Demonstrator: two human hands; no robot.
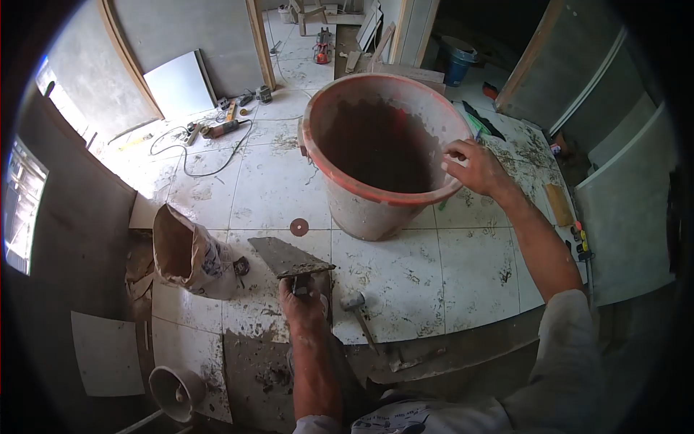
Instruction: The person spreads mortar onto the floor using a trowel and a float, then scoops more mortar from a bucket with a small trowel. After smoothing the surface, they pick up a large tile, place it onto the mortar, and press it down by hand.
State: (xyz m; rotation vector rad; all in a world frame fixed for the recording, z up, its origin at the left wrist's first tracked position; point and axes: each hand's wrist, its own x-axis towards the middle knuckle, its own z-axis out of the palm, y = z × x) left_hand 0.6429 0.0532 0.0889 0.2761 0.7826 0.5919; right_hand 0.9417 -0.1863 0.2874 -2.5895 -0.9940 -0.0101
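Grey, flat trowel fills left fingers; right fingers, grip unclear, curl at round bucket.

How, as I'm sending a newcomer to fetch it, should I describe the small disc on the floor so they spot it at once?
Find the big red-rimmed bucket on the white tiles. Left of its base, just beyond the flat grey tool in the left hand, lies the small disc. It is reddish-brown and round with a pale centre, unlike that angular tool.
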